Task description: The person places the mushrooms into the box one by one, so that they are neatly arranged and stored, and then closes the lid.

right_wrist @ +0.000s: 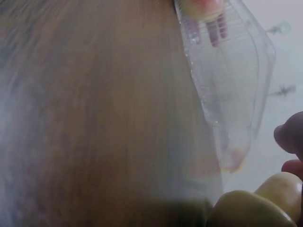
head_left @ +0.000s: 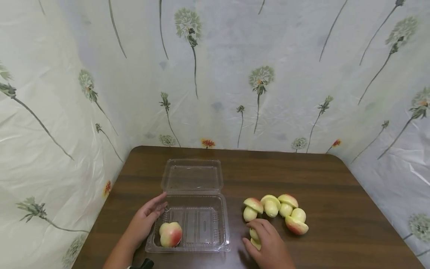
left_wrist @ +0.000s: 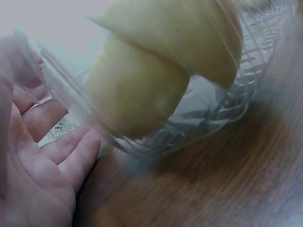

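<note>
The head view is bright; wrist views seem blurred.

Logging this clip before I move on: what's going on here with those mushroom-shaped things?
A person's right hand is curled over one pale mushroom-shaped piece; whether it grips is unclear. Their left hand, fingers relaxed, is at the left side of a clear clamshell container, its lid open. One red-blushed piece lies inside, and four more pieces lie in an arc on the wood-grain table.
</note>
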`<state>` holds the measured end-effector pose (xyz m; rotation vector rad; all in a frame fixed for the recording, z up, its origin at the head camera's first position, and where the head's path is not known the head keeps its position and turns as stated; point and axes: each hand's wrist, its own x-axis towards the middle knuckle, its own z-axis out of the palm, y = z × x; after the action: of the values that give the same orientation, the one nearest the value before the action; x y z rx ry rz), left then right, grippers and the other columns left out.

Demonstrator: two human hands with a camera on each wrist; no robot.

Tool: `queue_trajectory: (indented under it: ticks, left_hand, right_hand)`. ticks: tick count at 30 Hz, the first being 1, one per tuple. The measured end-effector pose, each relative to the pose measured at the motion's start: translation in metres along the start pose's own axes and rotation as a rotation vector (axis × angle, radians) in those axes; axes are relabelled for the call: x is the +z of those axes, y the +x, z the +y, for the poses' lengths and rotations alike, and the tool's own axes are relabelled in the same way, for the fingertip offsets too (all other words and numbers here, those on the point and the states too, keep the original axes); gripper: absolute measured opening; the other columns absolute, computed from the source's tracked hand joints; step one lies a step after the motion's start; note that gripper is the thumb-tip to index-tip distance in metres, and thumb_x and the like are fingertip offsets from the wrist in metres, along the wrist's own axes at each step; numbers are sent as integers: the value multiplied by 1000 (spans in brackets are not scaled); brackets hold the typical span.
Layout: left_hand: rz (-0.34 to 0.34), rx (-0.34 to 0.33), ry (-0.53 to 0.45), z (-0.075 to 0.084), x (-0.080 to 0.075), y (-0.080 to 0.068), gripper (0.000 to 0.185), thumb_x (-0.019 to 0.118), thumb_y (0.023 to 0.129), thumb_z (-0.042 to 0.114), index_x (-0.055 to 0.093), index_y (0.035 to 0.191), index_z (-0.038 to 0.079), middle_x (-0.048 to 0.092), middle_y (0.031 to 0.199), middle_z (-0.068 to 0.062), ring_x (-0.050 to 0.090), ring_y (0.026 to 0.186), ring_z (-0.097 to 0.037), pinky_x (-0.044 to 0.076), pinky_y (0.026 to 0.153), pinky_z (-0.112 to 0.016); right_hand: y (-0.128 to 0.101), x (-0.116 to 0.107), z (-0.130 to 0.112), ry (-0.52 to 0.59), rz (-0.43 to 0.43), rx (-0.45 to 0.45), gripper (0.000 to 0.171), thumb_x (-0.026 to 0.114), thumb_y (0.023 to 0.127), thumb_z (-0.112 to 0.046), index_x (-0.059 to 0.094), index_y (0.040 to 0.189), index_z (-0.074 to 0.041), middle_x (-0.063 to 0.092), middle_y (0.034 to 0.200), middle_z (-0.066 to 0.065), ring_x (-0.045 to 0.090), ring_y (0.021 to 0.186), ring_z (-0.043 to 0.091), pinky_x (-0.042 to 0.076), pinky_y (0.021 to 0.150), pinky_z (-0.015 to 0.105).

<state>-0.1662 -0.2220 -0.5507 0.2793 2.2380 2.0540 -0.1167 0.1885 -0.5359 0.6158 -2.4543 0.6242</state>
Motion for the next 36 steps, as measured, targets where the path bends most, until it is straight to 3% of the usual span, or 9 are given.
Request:
queue_trajectory:
  ticks: [10,16,23,26,32,36]
  left_hand:
    - [4,-24,-14,-1,1,-1,53,43,106,-2,43,158,6,36,169,-11,41,150,-38,45,110,-18]
    - [5,-27,-18,-1,1,0,53,42,106,-2,43,159,7,36,169,-11,42,149,-37,45,110,-18]
    - [-1,-31,-10,-2,0,1,54,41,106,-3,43,159,7,36,169,-10,41,150,-35,45,108,-16]
    - [-2,-37,-15,-2,0,1,54,41,106,-3,43,159,7,36,169,-9,41,150,-35,45,109,-16]
    - [-8,-43,-22,-3,-1,1,55,40,106,-3,42,160,8,34,170,-9,39,151,-35,44,109,-16]
    - [-9,-40,-25,-2,0,1,55,40,106,-3,42,160,7,33,170,-11,38,151,-36,44,108,-14]
  right_hand:
    - [-7,1,12,16,11,5,58,94,64,-17,71,116,-7,67,120,2,66,108,18,38,103,9]
    - [-10,0,16,-15,5,-16,66,97,60,-19,70,119,-6,67,121,5,67,108,20,41,101,11]
    - [-15,0,16,-33,-40,22,75,98,59,-22,69,127,-8,66,125,5,67,109,21,41,100,9]
    - [-15,0,16,-32,-45,10,79,99,57,-22,69,128,-5,66,125,8,66,109,21,47,96,15]
    - [-16,2,17,-33,-69,23,86,101,53,-23,67,129,-3,64,124,10,66,108,23,60,85,39]
    - [-17,3,15,-14,-84,72,85,101,54,-22,67,130,-4,62,121,7,64,104,20,60,83,38]
